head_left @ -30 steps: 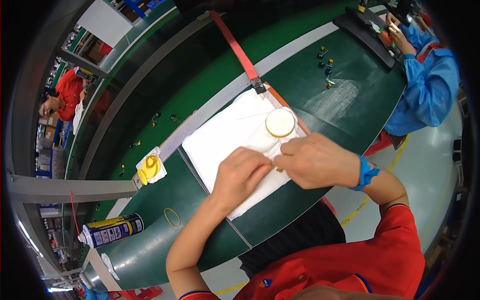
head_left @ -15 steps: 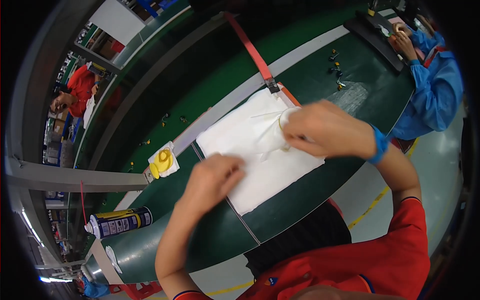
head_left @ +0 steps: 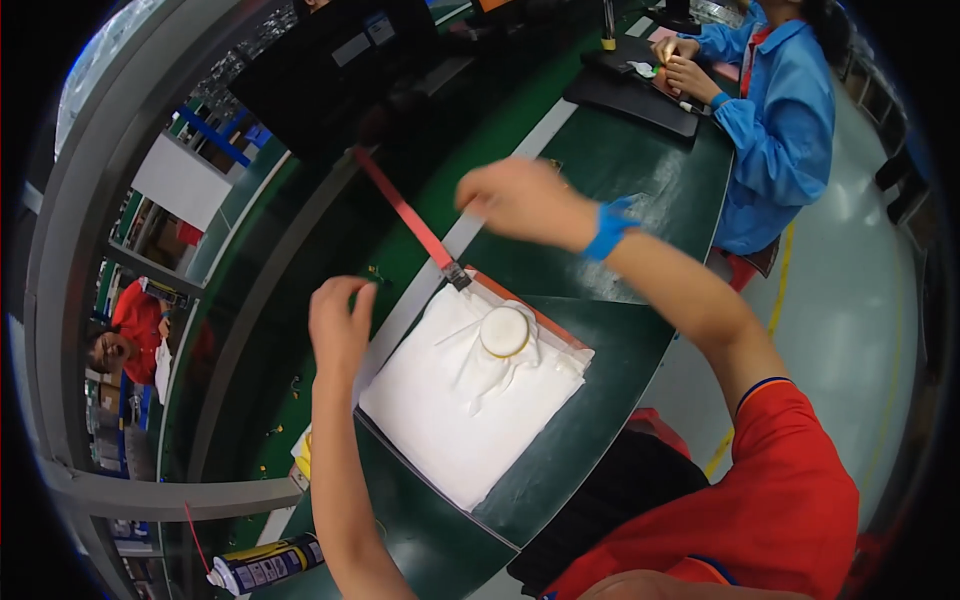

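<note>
A round white lid-like disc (head_left: 504,331) stands on a stack of white sheets (head_left: 430,400). Gathered white cloth (head_left: 485,375) spreads out below it, with a thin yellowish band round its edge. My left hand (head_left: 342,315) is raised near the stack's far left corner, fingers loosely bent, with nothing visible in them. Beyond the stack, my right hand (head_left: 520,200), with a blue wristband, hovers over the white rail. Its fingers are bent and partly hidden, somewhat apart, and no held thing shows. Neither hand touches the disc.
A red strap (head_left: 405,210) crosses the far belt to the stack's corner. A spray can (head_left: 268,562) lies at lower left beside a metal post (head_left: 190,500). Yellow bands (head_left: 303,455) are partly behind my left arm. A co-worker in blue (head_left: 775,130) works at the far right.
My right hand has let go of the cloth-covered disc and moved away toward the rail. My left hand has risen away from the stack's front. The view has shifted to the right.
</note>
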`<state>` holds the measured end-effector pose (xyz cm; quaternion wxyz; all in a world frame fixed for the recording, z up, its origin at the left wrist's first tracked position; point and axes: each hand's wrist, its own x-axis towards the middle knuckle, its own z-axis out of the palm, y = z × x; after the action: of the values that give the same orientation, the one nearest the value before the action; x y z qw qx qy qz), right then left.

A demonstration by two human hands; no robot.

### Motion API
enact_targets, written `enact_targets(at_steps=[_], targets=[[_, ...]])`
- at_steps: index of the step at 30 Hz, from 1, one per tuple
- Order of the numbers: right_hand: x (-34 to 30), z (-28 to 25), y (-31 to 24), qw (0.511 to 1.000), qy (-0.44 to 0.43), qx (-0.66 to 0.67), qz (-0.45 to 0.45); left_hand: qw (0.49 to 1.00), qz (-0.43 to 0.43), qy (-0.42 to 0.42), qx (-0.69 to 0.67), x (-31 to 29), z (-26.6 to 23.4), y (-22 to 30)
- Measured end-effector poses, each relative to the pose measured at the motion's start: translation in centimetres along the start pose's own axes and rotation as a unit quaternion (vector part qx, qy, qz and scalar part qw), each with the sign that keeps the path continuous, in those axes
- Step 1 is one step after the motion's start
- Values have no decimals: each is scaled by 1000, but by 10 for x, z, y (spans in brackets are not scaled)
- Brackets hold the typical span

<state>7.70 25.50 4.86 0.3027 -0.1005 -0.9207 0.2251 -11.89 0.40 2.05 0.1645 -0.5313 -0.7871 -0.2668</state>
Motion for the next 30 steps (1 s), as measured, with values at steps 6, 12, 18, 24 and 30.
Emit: enact_targets(at_steps=[6, 12, 18, 24, 30], targets=[[-22, -26, 159, 994, -6, -109, -22, 956, 94, -138, -243, 69, 87, 141], [-63, -22, 138, 995, 6, -64, 80, 977, -5, -188, -97, 65, 145, 201], [-102, -42, 106, 945, 7, 258, 201, 949, -14, -239, -204, 53, 95, 180], [-127, -59, 57, 755, -72, 582, 293, 710, -262, -317, -572, 13, 36, 173], [-124, -36, 12, 728, -126, 620, 262, 681, -327, -301, -582, -27, 3, 151]])
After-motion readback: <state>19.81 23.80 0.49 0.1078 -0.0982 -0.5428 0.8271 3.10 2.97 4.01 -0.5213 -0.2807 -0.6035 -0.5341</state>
